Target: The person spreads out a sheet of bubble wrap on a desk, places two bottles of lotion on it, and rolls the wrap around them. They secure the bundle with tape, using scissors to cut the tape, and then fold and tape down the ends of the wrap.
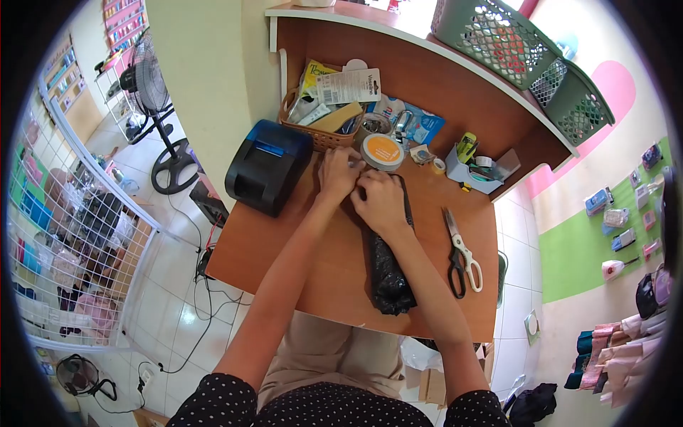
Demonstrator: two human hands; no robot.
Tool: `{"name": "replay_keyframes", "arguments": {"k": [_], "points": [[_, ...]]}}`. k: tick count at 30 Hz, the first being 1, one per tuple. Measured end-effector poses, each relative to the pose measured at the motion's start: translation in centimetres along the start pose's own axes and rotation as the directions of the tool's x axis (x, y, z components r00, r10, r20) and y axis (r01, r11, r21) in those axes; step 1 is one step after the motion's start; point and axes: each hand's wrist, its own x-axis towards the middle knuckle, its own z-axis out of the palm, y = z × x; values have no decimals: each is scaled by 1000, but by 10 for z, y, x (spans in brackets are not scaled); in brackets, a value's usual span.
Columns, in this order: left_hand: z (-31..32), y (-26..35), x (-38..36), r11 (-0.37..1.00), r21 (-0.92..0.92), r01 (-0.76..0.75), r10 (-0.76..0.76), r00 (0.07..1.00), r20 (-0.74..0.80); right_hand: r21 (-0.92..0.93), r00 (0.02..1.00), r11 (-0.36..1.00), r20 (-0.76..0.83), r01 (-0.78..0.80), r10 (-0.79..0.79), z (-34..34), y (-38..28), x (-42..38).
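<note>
A long package wrapped in crinkled black plastic [390,276] lies on the wooden desk [331,274], stretching from near the front edge up to my hands. My left hand [340,172] is closed at the far end of the package, its fingers bent inward. Beside it, my right hand [380,201] curls over the same end, pressing on the plastic. Both sets of fingertips are partly hidden. Just beyond my fingers sits a round tub with an orange and white lid [383,151]. Scissors [460,255] with one black and one white handle lie to the right.
A black label printer [269,167] stands left of my hands. Behind it is a wicker basket [329,136] of packets. A small organizer [478,178] holds a yellow cutter and tape at the back right. Green baskets [498,43] top the shelf; cables [203,299] trail on the floor.
</note>
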Motion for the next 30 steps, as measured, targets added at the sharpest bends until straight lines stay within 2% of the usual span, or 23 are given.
{"name": "replay_keyframes", "arguments": {"k": [1, 3, 4, 5, 6, 7, 8, 9, 11, 13, 14, 17, 19, 22, 24, 25, 27, 30], "points": [[0, -5, -1, 997, -13, -72, 72, 997, -26, 50, 996, 999, -89, 11, -7, -10, -6, -1], [2, -13, 3, 995, -59, -83, 82, 997, -17, -3, 960, 998, -275, -59, 56, -59, -7, -23], [3, -16, 2, 990, -113, -81, 81, 997, -7, 43, 910, 972, -343, -232, 232, -74, 1, -52], [0, -14, -1, 990, -116, -77, 76, 997, -8, 231, 855, 916, -340, -327, 391, -100, -5, -74], [-6, -7, -3, 984, -180, 0, 9, 999, 50, -52, 801, 815, -229, -578, 553, -128, 4, -100], [-8, -3, -2, 967, -242, 80, -55, 993, 109, -200, 800, 780, -255, -593, 543, -128, 25, -140], [-3, -7, 2, 964, -251, 85, -60, 993, 106, -345, 800, 722, -278, -599, 531, -122, 43, -171], [1, -9, 6, 973, -222, 55, -34, 994, 100, -354, 803, 720, -273, -596, 530, -125, 44, -181], [6, -16, 4, 982, -186, 41, -23, 995, 99, -279, 710, 663, -124, -695, 693, -126, 46, -194], [-5, -7, 4, 935, -292, 200, -130, 962, 241, -264, 735, 689, -169, -675, 656, -122, 53, -199], [-4, -7, 4, 936, -290, 201, -131, 961, 246, -264, 748, 703, -144, -660, 648, -123, 56, -197], [-2, -14, 3, 967, -188, 173, -122, 959, 255, -259, 763, 720, -139, -644, 632, -124, 78, -196], [-4, -17, 3, 970, -240, 29, 23, 977, 211, -258, 765, 721, -158, -643, 625, -128, 92, -193], [0, -20, 2, 956, -280, 90, -39, 982, 184, -229, 719, 687, -101, -689, 687, -134, 104, -193], [-2, -14, 0, 958, -266, 108, -55, 978, 201, -354, 792, 739, -10, -574, 610, -136, 109, -197], [-6, -12, 0, 962, -238, 130, -83, 977, 199, -356, 785, 730, -16, -583, 619, -136, 107, -199], [-8, -11, -1, 967, -234, 101, -56, 980, 192, -398, 853, 760, -144, -514, 502, -135, 100, -194], [-9, -12, -2, 985, -163, 56, -29, 986, 165, -344, 838, 780, -42, -524, 544, -139, 92, -184]]}}
